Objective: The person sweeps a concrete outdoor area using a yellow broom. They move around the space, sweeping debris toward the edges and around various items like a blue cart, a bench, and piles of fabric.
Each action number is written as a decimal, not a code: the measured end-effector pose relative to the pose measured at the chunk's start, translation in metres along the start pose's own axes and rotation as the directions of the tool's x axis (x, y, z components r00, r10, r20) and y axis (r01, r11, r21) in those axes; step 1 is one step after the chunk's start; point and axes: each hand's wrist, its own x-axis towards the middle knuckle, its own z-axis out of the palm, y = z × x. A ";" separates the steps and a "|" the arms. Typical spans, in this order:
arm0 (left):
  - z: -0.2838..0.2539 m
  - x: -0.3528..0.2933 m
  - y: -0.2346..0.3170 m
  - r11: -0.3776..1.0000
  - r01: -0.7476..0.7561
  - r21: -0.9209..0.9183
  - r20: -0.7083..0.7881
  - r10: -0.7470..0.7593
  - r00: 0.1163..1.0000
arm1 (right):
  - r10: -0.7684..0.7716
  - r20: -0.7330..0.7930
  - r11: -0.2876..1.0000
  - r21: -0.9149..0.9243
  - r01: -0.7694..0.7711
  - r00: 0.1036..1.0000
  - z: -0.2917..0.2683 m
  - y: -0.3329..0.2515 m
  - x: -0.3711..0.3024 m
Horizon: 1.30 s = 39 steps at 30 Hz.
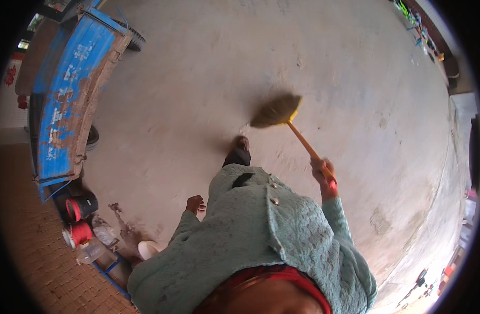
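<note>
A broom with an orange-yellow handle slants ahead of me, its brown bristle head low over the concrete floor. Wrapped round the upper part of that handle is my right hand. The bristles fan out to the left of the handle, slightly smeared by motion. My left hand hangs beside my green knitted jacket, its fingers curled in and nothing seen in them. One foot points forward just short of the broom head.
A rusty blue metal cart with dark tyres stands at the left. Behind it lie a black bucket, a red spool, a clear plastic container and a white bowl-like thing. Colourful items line the far right wall.
</note>
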 end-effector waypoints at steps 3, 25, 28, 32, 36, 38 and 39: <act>0.012 0.037 0.050 0.963 0.109 -0.248 -0.020 -0.118 0.993 | -0.135 -0.056 0.981 -0.148 0.125 0.989 0.037 0.014 -0.030; 0.018 0.051 0.143 0.900 0.059 -0.431 -0.039 -0.084 0.996 | 0.146 0.279 0.983 -0.146 -0.108 0.949 0.194 -0.044 0.199; 0.014 0.052 0.149 0.933 -0.010 -0.359 -0.037 -0.003 0.999 | 0.199 0.186 0.980 -0.016 -0.200 0.962 0.198 -0.066 0.235; 0.023 0.023 0.218 0.997 -0.059 -0.053 -0.113 0.052 0.992 | 0.143 0.202 0.981 0.099 -0.165 0.969 0.183 -0.103 0.221; 0.029 0.034 0.240 0.998 -0.056 0.027 -0.034 0.057 0.998 | -0.098 0.204 0.973 0.225 0.050 0.974 0.155 -0.148 0.147; 0.032 0.046 0.242 0.993 -0.101 0.054 0.003 0.101 0.995 | -0.157 0.185 0.965 0.240 0.111 0.970 0.141 -0.163 0.104; 0.035 0.051 0.244 0.990 -0.120 0.069 0.017 0.119 0.993 | -0.196 0.174 0.960 0.235 0.152 0.965 0.139 -0.162 0.082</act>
